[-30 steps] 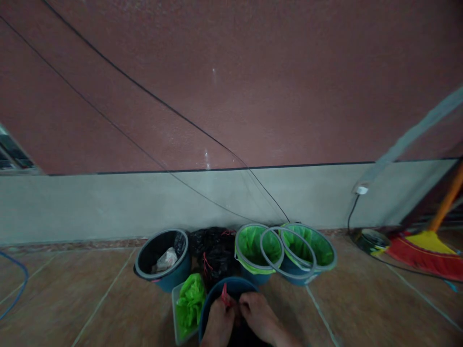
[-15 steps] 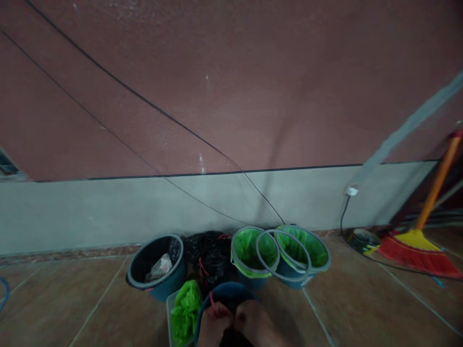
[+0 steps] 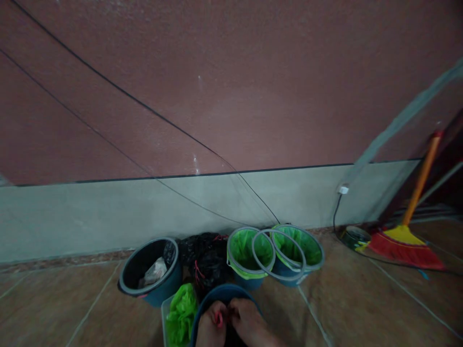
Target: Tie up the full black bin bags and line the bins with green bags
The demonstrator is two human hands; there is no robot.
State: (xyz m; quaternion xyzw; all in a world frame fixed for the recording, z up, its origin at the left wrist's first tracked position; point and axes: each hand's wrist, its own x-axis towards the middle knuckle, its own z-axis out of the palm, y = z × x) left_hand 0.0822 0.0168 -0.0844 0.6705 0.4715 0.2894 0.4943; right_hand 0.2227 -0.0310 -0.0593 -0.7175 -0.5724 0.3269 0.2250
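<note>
At the bottom edge my left hand (image 3: 210, 327) and my right hand (image 3: 248, 324) meet over a blue bin (image 3: 221, 292). Both are closed, pinching the red tie string (image 3: 218, 318) of a dark bag that sits in the bin. Most of the bag is hidden under my hands. A clear tray with crumpled green bags (image 3: 182, 314) lies just left of the bin.
Along the wall stand a blue bin with a black liner and trash (image 3: 150, 270), tied black bags (image 3: 204, 260), and two green-lined bins (image 3: 249, 255) with a loose grey ring (image 3: 278, 254) leaning across them. A broom (image 3: 405, 236) and a wall socket with cable (image 3: 342, 190) are at right.
The view has shifted, so everything slid left and the broom shows more. My hands stay together at the red string, which now sits lower between my fingers.
</note>
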